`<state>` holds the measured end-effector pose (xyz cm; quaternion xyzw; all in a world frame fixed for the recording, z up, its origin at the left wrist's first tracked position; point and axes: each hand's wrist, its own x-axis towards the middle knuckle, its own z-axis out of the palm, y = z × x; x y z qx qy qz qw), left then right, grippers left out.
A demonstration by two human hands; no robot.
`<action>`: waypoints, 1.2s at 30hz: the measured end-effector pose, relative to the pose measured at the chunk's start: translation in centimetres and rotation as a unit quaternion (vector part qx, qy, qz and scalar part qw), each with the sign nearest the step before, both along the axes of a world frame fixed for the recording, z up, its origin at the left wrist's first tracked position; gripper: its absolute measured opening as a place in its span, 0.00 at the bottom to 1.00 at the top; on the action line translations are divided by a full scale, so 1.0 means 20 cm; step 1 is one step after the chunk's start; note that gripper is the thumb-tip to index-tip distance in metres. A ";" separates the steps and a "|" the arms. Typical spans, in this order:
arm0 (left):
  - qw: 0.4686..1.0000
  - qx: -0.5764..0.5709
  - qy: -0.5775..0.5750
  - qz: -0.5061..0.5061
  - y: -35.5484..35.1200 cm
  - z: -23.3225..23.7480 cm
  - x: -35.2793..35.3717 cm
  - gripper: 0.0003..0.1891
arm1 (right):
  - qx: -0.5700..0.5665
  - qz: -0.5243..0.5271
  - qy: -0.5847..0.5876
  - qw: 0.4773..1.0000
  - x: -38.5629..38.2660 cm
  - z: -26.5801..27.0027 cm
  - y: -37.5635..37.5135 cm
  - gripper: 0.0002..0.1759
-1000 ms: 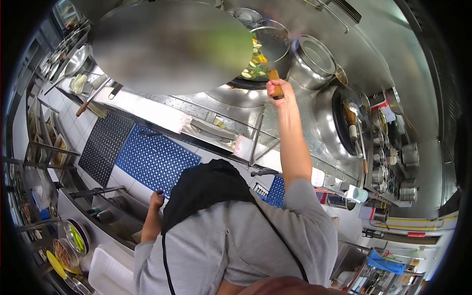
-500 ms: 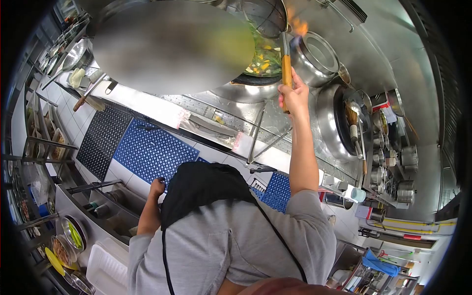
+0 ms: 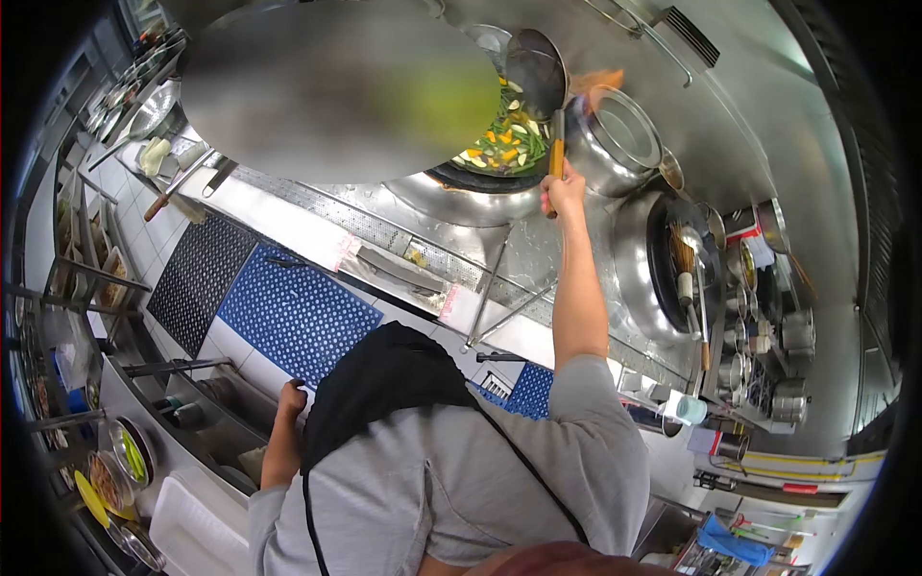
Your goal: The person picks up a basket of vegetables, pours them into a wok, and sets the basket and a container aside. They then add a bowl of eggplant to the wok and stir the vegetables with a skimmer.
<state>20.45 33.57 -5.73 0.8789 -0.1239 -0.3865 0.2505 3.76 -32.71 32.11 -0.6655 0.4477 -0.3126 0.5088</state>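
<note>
My right hand (image 3: 565, 190) is closed round the wooden handle of a large round strainer (image 3: 536, 72), whose dark bowl is tilted at the wok's right side. In the wok (image 3: 490, 182) lie green stalks and yellow and pale vegetable pieces (image 3: 509, 136); a grey blurred oval hides its left part. My left hand (image 3: 292, 396) hangs low beside the black apron (image 3: 370, 384) with curled fingers. What it holds, if anything, I cannot make out.
Flame (image 3: 597, 83) flares behind a steel pot (image 3: 615, 134). To the right, another wok (image 3: 648, 259) holds a brush (image 3: 683, 259) and ladle. A cleaver (image 3: 408, 272) lies along the counter's front edge. Blue mats (image 3: 298, 312) cover the floor; food containers (image 3: 133, 456) stand lower left.
My right hand and the strainer have moved slightly down. More of the vegetables shows, and they lie differently in the wok. My left hand has shifted down and left.
</note>
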 end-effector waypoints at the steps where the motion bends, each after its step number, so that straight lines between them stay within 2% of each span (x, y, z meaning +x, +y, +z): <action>1: 1.000 0.006 0.010 0.009 0.04 0.00 -0.01 0.24 | 0.043 0.033 -0.023 0.998 0.01 -0.03 -0.03 0.34; 4: 1.000 0.019 0.000 0.012 0.05 0.07 -0.07 0.25 | 0.214 0.072 -0.122 0.967 0.05 -0.11 -0.10 0.16; 6: 0.999 0.032 -0.020 -0.001 0.01 0.18 -0.09 0.26 | 0.306 0.098 -0.190 0.928 0.04 -0.13 -0.14 0.13; 7: 0.999 0.028 -0.025 -0.001 0.01 0.16 -0.07 0.26 | 0.351 0.112 -0.225 0.902 0.04 -0.13 -0.17 0.12; 8: 0.999 0.024 -0.029 -0.002 -0.02 0.16 -0.06 0.26 | 0.338 0.132 -0.222 0.905 0.02 -0.13 -0.17 0.17; 11: 1.000 0.006 -0.012 0.000 -0.07 0.12 -0.03 0.25 | 0.269 0.155 -0.197 0.930 -0.06 -0.06 -0.10 0.22; 12: 1.000 0.009 -0.019 -0.015 -0.10 0.15 -0.03 0.25 | 0.246 0.140 -0.178 0.942 -0.08 0.00 -0.04 0.31; 16: 0.999 0.016 -0.009 -0.030 -0.25 0.22 0.00 0.25 | 0.126 0.138 -0.117 0.975 -0.15 0.20 0.16 0.39; 21: 0.996 0.037 -0.018 -0.078 -0.35 0.28 0.00 0.24 | 0.019 0.111 -0.047 0.993 -0.12 0.35 0.36 0.41; 25: 0.995 0.003 -0.063 -0.078 -0.33 0.17 0.05 0.23 | -0.018 0.104 -0.027 0.994 -0.05 0.42 0.47 0.42; 28: 0.994 -0.015 -0.068 -0.080 -0.28 0.11 0.08 0.23 | -0.038 0.107 -0.064 0.991 0.04 0.42 0.52 0.42; 31: 0.996 -0.017 -0.057 -0.070 -0.20 0.08 0.07 0.23 | -0.006 0.102 -0.116 0.988 0.19 0.40 0.56 0.44; 35: 0.997 0.007 -0.025 -0.071 -0.08 0.04 0.04 0.22 | 0.120 0.090 -0.215 0.965 0.40 0.36 0.61 0.24; 36: 0.996 0.016 -0.025 -0.082 -0.05 0.03 0.04 0.22 | 0.143 0.102 -0.221 0.959 0.42 0.33 0.60 0.15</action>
